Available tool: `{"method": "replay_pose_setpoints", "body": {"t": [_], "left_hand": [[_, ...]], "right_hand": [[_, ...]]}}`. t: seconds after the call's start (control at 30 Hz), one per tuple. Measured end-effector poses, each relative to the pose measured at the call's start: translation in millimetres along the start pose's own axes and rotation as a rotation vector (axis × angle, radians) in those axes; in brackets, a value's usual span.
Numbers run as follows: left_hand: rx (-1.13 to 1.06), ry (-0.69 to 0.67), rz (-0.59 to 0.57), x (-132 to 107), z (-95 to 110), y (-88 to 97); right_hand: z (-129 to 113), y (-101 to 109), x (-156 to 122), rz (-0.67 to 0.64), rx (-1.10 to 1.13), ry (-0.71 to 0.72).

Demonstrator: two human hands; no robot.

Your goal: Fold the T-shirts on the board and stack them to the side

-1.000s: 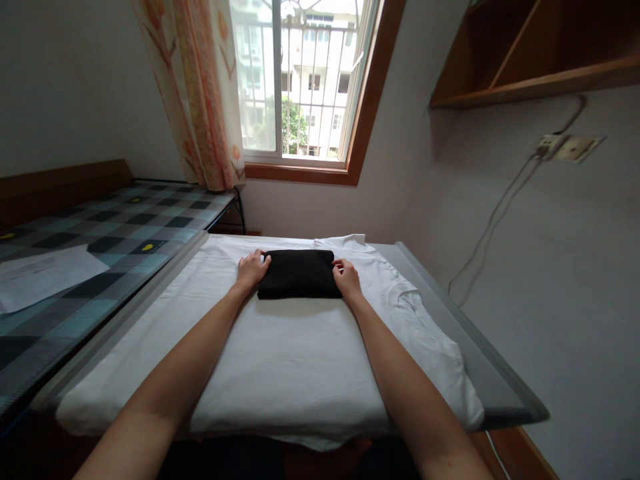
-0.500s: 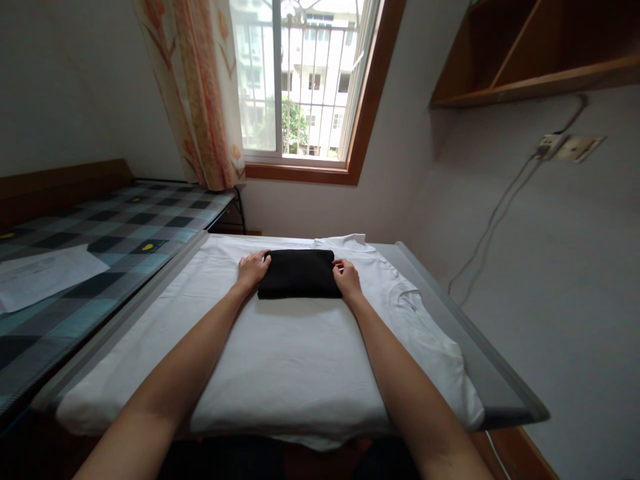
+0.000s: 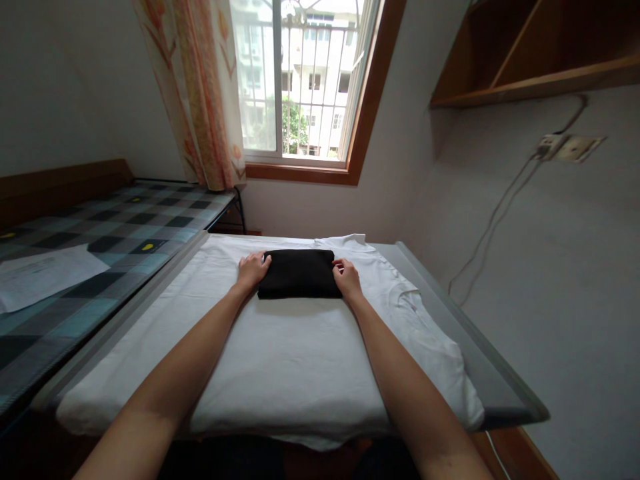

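Observation:
A folded black garment (image 3: 299, 273) lies on a white shirt (image 3: 280, 347) spread over a grey table (image 3: 480, 373). My left hand (image 3: 251, 269) rests against the garment's left edge, fingers curled onto it. My right hand (image 3: 346, 277) grips the right edge with bent fingers. Both arms reach straight forward over the white cloth.
A bed with a checked blue cover (image 3: 100, 247) and a white sheet of paper (image 3: 45, 273) stands at the left. A window (image 3: 295, 80) with a flowered curtain (image 3: 200, 93) is ahead. A wooden shelf (image 3: 530, 53) and a wall socket with a cable (image 3: 555, 145) are at the right.

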State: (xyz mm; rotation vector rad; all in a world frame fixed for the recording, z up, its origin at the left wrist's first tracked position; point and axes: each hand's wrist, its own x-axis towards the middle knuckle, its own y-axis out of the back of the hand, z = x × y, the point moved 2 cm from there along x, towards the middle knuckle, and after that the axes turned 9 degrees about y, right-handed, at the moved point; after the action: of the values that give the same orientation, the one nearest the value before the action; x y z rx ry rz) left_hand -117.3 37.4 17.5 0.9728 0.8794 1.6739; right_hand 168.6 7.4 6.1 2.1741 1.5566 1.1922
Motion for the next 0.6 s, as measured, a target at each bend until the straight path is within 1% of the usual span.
{"method": "replay_pose_setpoints", "body": {"t": [0.1,0.3,0.4,0.6], "left_hand": [[0.022,-0.021,0.003,0.3,-0.4,-0.5],[-0.028,0.008,0.006,-3.0,2.6,4.4],[-0.003,-0.010,-0.011,-3.8,3.8,5.4],[0.012,-0.008,0.004,-2.7,3.0,3.9]], "right_hand": [[0.3,0.0,0.0,0.002,-0.003,0.003],[1.2,-0.3,-0.1,0.007,0.005,0.013],[1.2,-0.3,-0.1,0.006,0.000,0.015],[0.3,-0.1,-0.1,-0.001,-0.005,0.006]]}}
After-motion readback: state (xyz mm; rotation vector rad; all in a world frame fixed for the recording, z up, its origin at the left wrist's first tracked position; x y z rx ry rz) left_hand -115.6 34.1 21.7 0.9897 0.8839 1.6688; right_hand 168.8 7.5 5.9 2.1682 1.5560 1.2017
